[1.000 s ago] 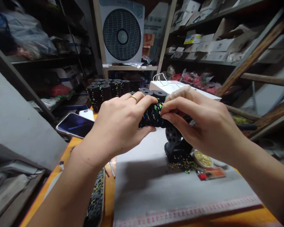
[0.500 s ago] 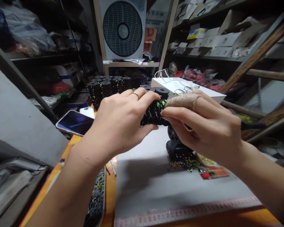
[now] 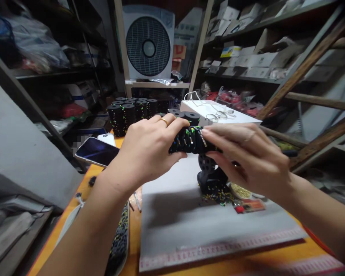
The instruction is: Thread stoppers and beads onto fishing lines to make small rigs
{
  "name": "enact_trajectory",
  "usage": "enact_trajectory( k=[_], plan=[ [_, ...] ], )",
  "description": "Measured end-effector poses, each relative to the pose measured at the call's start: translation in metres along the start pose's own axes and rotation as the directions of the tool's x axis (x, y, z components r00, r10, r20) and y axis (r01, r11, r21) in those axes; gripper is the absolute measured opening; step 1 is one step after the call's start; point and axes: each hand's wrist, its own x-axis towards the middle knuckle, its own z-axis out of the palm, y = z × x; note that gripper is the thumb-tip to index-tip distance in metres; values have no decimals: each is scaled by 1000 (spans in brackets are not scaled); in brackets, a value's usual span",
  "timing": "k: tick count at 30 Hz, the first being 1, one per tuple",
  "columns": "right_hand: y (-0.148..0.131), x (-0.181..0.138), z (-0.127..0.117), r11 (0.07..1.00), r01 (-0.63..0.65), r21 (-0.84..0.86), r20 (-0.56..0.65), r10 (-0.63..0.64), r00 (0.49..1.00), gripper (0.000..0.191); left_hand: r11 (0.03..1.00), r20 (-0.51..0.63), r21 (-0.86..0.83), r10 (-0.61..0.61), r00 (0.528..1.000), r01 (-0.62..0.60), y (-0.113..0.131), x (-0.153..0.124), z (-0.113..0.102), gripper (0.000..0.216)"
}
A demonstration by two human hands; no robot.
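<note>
A black spool (image 3: 189,140), wound with dark cord that carries small green, yellow and blue bits, lies sideways between my hands. My left hand (image 3: 149,147), a ring on one finger, is wrapped round its left part, thumb underneath. At the right end, my right hand (image 3: 247,151) has its fingertips on the top of the winding and its thumb below; it is slightly blurred. A tape-like wrap covers one finger of it. Below the spool stands a black geared stand (image 3: 211,178); whether the spool is joined to it is hidden.
Several upright wound spools (image 3: 129,115) stand at the back left, beside a phone (image 3: 96,151). Small coloured beads (image 3: 218,197) lie near the stand's base. A white box (image 3: 218,109) bears eyeglasses. A tray (image 3: 126,245) of dark pieces sits left of the grey board (image 3: 172,234).
My right hand has gone from pinching at the middle of the winding to a looser hold at the right end, fingers more extended. My left hand keeps its grip. The camera view has shifted slightly.
</note>
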Motion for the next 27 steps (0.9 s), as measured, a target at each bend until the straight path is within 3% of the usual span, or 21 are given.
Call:
enact_trajectory(
  k=[3,6,8,12,15,17,20,27],
  plan=[
    [-11,-14,-21,970,-240,47,-3,240,971,42,1000,5,28,10,1000,-10,4,1,-3,58],
    [-22,-34,-31,947,-295,125,101,284,954,28,998,10,67,-19,1000,19,10,3,-4,62],
    [-29,-48,-29,913,-356,201,252,303,919,16,995,16,90,-42,999,41,14,5,-4,60],
    [-44,-73,-14,830,-513,220,566,320,760,13,993,9,104,-58,998,57,16,8,-1,50],
    [-55,-84,-2,787,-593,169,675,346,652,19,994,12,94,-52,999,51,15,8,0,46],
    [-59,-86,5,764,-627,151,699,366,614,20,995,15,89,-40,999,39,15,8,0,45],
    [-61,-87,15,751,-643,151,706,374,601,18,996,10,84,-32,999,31,14,8,0,45],
    [-72,-91,27,793,-580,189,684,317,657,22,996,20,82,-31,999,29,15,8,-1,43]
  ],
)
